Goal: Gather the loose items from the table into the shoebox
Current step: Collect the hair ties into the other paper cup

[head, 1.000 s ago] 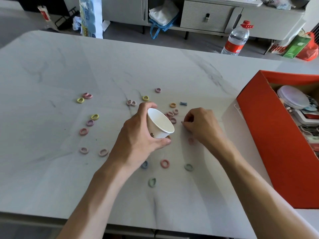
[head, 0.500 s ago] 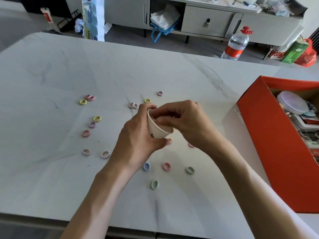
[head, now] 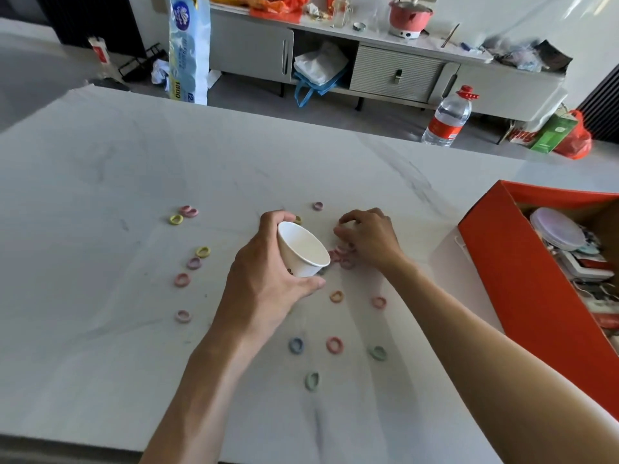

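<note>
I see the left hand wrapped around a white paper cup, thumb below and fingers over the far side, the mouth tipped towards the right hand. That hand hangs with its fingers curled down over a cluster of pink rings just beside the cup; I cannot tell whether it pinches one. More coloured rings lie scattered across the table. The orange shoebox sits at the table's right edge, well apart from the rings
</note>
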